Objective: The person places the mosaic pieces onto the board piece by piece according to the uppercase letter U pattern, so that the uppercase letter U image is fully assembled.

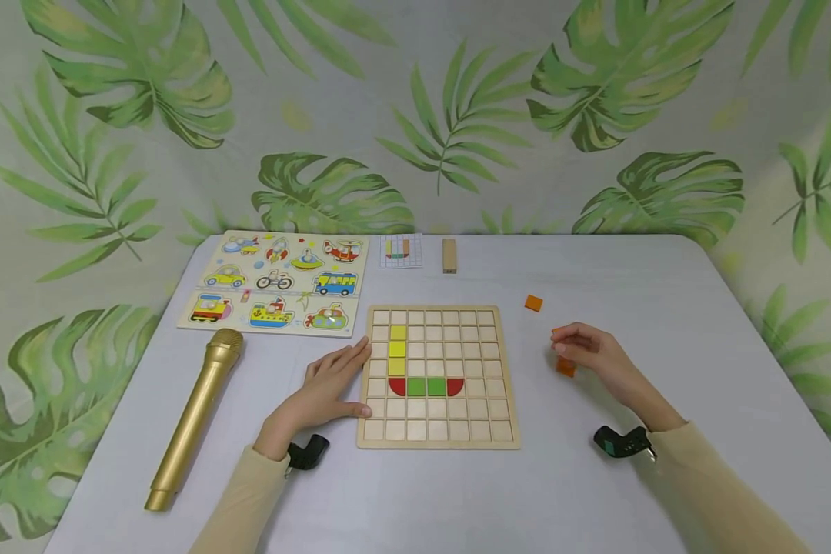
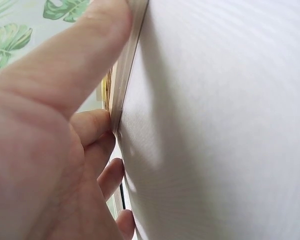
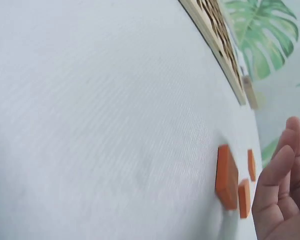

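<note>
A square wooden grid board (image 1: 438, 444) lies mid-table, bearing three yellow tiles (image 1: 398, 349) in a column, two green tiles (image 1: 426, 387) in a row, and a red quarter-round piece (image 1: 455, 387) at each end of the green pair. My left hand (image 1: 324, 391) rests along the board's left edge, thumb and fingertips touching its rim (image 2: 121, 75). To the right, my right hand (image 1: 599, 360) hovers over the orange tiles (image 1: 565, 367), its fingers partly covering one of them. In the right wrist view three orange tiles (image 3: 226, 177) lie on the table, apart from the fingers (image 3: 276, 170).
A gold microphone (image 1: 194, 415) lies at the left, below a vehicle picture puzzle (image 1: 273, 285). Behind the board are a small pattern card (image 1: 399, 251) and a wooden block (image 1: 449, 256). A leaf-print cloth (image 1: 457, 115) hangs behind the table.
</note>
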`<state>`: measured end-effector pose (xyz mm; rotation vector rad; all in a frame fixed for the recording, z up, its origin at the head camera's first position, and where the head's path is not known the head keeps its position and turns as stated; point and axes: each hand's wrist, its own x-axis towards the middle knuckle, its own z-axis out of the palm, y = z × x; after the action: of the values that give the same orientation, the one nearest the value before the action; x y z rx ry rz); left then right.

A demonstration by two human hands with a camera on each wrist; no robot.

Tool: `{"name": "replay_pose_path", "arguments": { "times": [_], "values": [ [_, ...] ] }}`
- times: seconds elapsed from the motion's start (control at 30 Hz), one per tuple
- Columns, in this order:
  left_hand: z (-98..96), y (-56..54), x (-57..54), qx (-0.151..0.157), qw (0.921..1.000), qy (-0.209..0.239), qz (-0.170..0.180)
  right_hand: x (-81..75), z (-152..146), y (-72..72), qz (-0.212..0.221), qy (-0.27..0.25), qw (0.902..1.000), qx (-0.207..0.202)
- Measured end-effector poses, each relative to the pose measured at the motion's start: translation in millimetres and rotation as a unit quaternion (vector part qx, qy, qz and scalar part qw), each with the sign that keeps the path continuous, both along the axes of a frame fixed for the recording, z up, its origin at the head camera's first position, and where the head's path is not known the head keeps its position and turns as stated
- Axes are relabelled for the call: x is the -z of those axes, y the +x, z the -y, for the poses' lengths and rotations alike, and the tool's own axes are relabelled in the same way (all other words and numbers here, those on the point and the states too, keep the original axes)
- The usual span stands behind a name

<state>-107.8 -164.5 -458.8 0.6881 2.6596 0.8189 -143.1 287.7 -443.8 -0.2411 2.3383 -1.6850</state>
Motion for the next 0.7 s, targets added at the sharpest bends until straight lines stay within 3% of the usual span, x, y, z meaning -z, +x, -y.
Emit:
{"name": "replay_pose_path", "arguments": {
  "times": [0.2, 0.47, 0.7],
  "values": [
    [-0.4, 1.1, -0.5, -0.002, 1.0000, 0.002, 0.000, 2.8, -15, 3.8, -0.014, 0.001, 0.9995, 0.028],
    [-0.2, 1.1, -0.3, 0.000, 1.0000, 0.006, -0.003, 7.0, -25, 7.4, -0.004, -0.012, 0.9995, 0.028],
    [0.0, 0.9, -0.2, -0.001, 1.0000, 0.005, -0.004, 9.1, -26, 8.0, -0.017, 0.046, 0.9985, 0.026]
  ]
}}
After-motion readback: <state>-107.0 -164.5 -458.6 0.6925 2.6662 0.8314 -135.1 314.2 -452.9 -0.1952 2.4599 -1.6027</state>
